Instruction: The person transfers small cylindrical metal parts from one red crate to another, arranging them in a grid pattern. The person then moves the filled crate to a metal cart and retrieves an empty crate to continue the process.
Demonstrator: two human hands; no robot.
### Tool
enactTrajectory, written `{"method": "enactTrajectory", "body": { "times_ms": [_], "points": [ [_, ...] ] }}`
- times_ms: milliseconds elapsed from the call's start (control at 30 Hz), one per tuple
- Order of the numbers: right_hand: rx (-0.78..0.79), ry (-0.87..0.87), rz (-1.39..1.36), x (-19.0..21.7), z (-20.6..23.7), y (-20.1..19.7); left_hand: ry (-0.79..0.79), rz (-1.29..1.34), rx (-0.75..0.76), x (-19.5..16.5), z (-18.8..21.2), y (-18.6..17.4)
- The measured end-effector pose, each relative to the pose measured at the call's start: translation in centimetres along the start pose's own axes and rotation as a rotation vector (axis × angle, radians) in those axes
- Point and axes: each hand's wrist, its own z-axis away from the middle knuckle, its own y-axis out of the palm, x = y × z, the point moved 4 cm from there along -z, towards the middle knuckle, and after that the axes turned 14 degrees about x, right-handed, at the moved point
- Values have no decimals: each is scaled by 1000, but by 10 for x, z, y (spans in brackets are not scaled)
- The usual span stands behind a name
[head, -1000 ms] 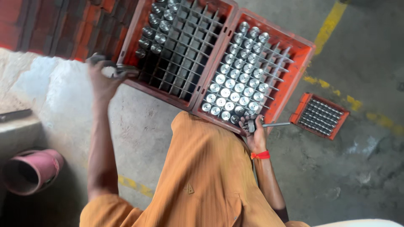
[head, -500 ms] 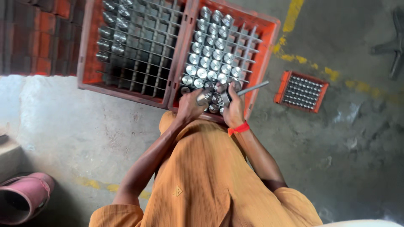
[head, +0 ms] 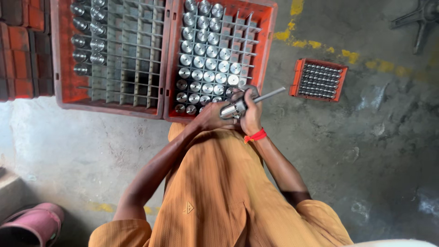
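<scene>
Closest to me, the person's orange ribbed garment (head: 215, 192) fills the lower middle of the view, both bare forearms reaching forward out of it. The left hand (head: 211, 117) and the right hand (head: 250, 114) meet just at the near edge of the crates, both closed on a shiny steel cylinder (head: 231, 110) held between them, lying roughly level. A thin grey metal rod (head: 270, 95) sticks out from the right hand, pointing up and away to the right; whether it is joined to the cylinder I cannot tell. A red thread band (head: 255, 136) circles the right wrist.

Low on the left sits a pink plastic vessel (head: 32, 226), cut off by the frame. The floor (head: 375, 151) is rough grey concrete, stained and patchy, with worn yellow paint marks (head: 315, 44) across it.

Just beyond the hands lies the right red crate (head: 270, 27), its grey grid dividers holding many polished round-topped steel pieces (head: 201, 61), one per cell, with several cells on its far right side bare. Touching it on the left is the left red crate (head: 59, 68), where only the left columns hold steel pieces (head: 87, 43). Further right, well apart, a small orange tray (head: 296, 77) carries tight rows of little metal parts (head: 320, 81). A dark metal stand foot (head: 418, 20) shows in the far corner.
</scene>
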Motion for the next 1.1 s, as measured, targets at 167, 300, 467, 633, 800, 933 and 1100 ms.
{"method": "enactTrajectory", "body": {
  "times_ms": [167, 300, 467, 633, 800, 933, 1100],
  "points": [
    [-224, -166, -97, 33, -14, -67, -275, -212, -108, 15, -49, -40],
    [-307, -137, -66, 31, -7, -86, 48, -506, -394, -3, -86, -68],
    [-287, -56, -125, 2, 0, -87, 229, -586, -535, -10, -90, -74],
    [-288, -28, -73, -19, 2, -93, 242, -178, -596, 16, -34, -83],
    [-293, 46, -109, -28, 3, -90, 102, -503, -885, 60, 89, -135],
    [-309, 105, -56, -31, 5, -75, -473, -856, -1159, 108, 194, -201],
    [-240, 93, -2, -46, -11, -49, -537, -745, -1146, 137, 265, -250]
  ]
}}
